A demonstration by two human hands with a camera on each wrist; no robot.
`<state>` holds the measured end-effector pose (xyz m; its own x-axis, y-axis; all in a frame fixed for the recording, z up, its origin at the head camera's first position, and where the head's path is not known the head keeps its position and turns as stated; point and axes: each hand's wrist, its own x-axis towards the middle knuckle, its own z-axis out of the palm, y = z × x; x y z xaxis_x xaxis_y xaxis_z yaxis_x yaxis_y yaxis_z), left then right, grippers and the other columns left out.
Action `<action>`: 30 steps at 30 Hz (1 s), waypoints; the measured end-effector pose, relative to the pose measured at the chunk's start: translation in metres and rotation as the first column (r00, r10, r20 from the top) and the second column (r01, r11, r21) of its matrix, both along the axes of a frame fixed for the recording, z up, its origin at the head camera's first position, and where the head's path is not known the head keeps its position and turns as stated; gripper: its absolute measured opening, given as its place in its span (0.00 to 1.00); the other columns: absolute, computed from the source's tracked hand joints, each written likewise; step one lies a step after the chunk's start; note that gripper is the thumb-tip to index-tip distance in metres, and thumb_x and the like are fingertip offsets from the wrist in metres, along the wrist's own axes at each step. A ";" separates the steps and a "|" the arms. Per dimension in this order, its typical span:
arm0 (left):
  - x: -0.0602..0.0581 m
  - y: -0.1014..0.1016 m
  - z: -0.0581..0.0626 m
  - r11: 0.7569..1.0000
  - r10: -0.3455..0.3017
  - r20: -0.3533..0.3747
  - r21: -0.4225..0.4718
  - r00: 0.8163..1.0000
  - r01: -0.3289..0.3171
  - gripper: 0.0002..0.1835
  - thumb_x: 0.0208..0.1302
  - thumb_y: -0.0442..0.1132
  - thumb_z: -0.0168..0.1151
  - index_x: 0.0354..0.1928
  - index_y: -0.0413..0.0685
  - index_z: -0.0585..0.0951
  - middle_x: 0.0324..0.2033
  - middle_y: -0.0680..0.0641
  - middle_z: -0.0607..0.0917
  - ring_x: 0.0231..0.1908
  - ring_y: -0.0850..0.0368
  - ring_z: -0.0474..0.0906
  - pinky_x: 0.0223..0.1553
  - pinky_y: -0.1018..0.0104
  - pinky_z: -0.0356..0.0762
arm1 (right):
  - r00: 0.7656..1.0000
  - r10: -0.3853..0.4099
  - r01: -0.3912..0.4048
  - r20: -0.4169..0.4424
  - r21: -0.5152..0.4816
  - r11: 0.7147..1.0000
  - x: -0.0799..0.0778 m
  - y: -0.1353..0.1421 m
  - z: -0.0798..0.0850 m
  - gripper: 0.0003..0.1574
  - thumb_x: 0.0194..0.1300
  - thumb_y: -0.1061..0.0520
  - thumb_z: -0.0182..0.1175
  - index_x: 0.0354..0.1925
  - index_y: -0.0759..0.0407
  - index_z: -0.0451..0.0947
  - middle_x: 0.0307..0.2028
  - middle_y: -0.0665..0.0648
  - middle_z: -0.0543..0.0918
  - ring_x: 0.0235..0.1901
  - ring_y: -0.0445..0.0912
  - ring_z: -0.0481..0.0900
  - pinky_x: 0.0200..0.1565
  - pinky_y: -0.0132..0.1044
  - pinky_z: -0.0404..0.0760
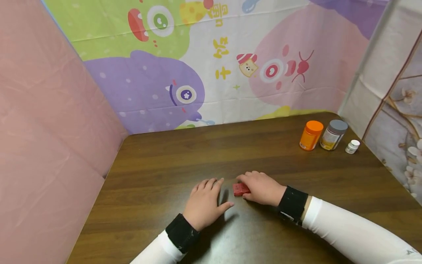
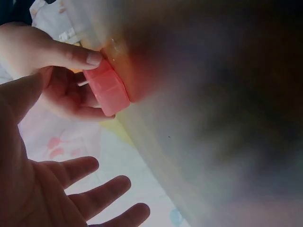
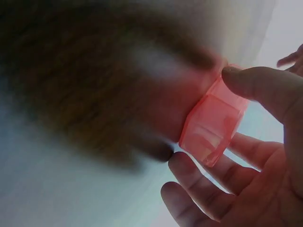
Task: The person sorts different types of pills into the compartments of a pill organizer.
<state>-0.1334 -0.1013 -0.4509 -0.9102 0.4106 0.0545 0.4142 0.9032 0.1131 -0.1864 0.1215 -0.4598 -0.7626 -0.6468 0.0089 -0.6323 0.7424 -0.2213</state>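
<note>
On the wooden table (image 1: pixel 184 161) lies a small red box (image 1: pixel 240 189). Close up in the right wrist view, the box (image 3: pixel 212 124) looks see-through, with slanted corners and ridges between its sections. My right hand (image 1: pixel 262 187) holds it from the right, thumb on the near side and fingers on the far side. The left hand (image 1: pixel 205 205) hovers low over the table just left of the box, fingers spread and holding nothing. Its spread fingers (image 2: pixel 78 171) also show in the left wrist view, apart from the box (image 2: pixel 108 87).
At the back right of the table stand an orange bottle (image 1: pixel 311 135), a grey-lidded jar (image 1: pixel 333 135) and a small white bottle (image 1: pixel 352 146). A printed cartoon cloth (image 1: pixel 227 91) hangs behind the table, and a pink cloth (image 1: pixel 52 139) hangs on the left.
</note>
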 end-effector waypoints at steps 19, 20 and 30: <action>-0.039 0.038 -0.001 0.985 -0.169 0.000 -0.046 0.986 0.169 0.18 0.55 0.57 0.70 0.41 0.55 0.82 0.31 0.54 0.83 0.29 0.56 0.77 0.26 0.58 0.77 | 0.999 -0.004 0.006 0.032 -0.064 0.998 -0.005 0.007 -0.005 0.15 0.58 0.49 0.69 0.41 0.55 0.82 0.29 0.48 0.73 0.28 0.43 0.66 0.27 0.33 0.68; -0.040 0.039 -0.001 0.985 -0.169 0.002 -0.044 0.986 0.169 0.16 0.55 0.55 0.70 0.40 0.55 0.82 0.30 0.54 0.83 0.29 0.56 0.77 0.26 0.59 0.77 | 1.000 -0.001 0.003 0.030 -0.066 0.998 -0.005 0.007 -0.006 0.15 0.58 0.49 0.69 0.40 0.55 0.82 0.29 0.48 0.73 0.28 0.43 0.66 0.27 0.33 0.68; -0.045 0.045 -0.001 0.983 -0.178 -0.014 -0.038 0.984 0.178 0.08 0.58 0.49 0.69 0.30 0.55 0.83 0.23 0.54 0.83 0.24 0.58 0.78 0.23 0.60 0.78 | 1.000 0.013 -0.012 0.013 -0.068 0.998 -0.007 0.009 -0.006 0.13 0.57 0.49 0.70 0.38 0.54 0.83 0.26 0.47 0.71 0.27 0.43 0.66 0.26 0.33 0.67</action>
<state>-0.1786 -0.0566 -0.4521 -0.8215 0.5679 0.0514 0.5702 0.8183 0.0732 -0.1933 0.1301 -0.4655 -0.7547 -0.6546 0.0431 -0.6381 0.7173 -0.2797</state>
